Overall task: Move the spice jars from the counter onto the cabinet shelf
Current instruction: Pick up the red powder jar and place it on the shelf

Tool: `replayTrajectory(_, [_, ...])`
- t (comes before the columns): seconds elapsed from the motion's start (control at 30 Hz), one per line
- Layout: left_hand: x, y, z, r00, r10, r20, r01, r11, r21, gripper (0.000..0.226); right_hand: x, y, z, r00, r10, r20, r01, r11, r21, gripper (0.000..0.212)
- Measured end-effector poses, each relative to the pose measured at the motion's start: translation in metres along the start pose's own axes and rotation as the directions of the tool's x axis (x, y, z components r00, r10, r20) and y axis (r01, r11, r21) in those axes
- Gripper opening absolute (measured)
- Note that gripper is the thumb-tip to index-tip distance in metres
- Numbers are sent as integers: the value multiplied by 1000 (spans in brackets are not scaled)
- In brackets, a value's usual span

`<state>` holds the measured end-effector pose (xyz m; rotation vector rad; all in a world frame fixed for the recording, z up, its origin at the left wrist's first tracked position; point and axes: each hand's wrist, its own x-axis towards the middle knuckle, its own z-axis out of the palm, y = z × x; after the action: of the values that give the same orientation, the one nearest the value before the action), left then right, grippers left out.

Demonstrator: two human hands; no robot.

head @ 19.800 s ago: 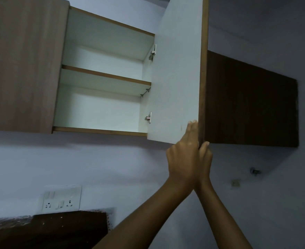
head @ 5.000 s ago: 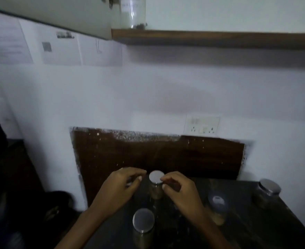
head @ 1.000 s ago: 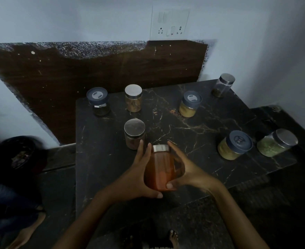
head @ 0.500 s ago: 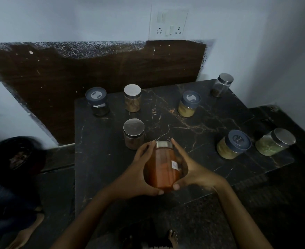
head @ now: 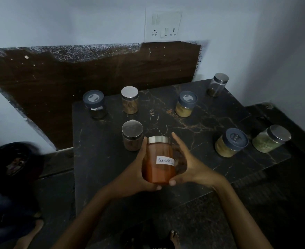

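Cupping jar — left hand, right hand

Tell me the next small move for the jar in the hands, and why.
Probably raise the red chilli jar upward toward the cabinet shelf, which is out of view. The left hand and right hand cup it from both sides, its lid on. Seven other jars stand on the counter.

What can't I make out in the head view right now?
All head view.
White handwritten label on the orange-red glass jar with a steel lid: reads "Red chilli", the rest turns round its side.
Jar's base: under thumbs of left hand and right hand; contact with black marble counter unclear.
Cabinet shelf: beyond top edge.
Blurred dark shape at left: unidentifiable.
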<state>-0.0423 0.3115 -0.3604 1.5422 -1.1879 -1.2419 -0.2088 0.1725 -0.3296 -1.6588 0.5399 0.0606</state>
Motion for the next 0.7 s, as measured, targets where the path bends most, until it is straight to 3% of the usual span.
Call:
replayTrajectory(0.13, [-4,8,-5,999,19,35,-17,999,-43,135,-2,-4,-2,1000,1,29,-3,999,51,132])
replayTrajectory(0.23, [-4,14,-13,993,-21,112,20,1000,11,140,2,-6,7,999,-8,-31,9,1000,20,133])
replayTrajectory(0.53, [5,37,-33,1000,17,14,-19,980,196,136,12,-23,1,987,-112,-114,110,994,-17,133])
replayTrajectory(0.7, [27,88,-61,987,150,-56,-134,967,216,130,29,-66,-36,957,-258,-130,250,965,-74,129])
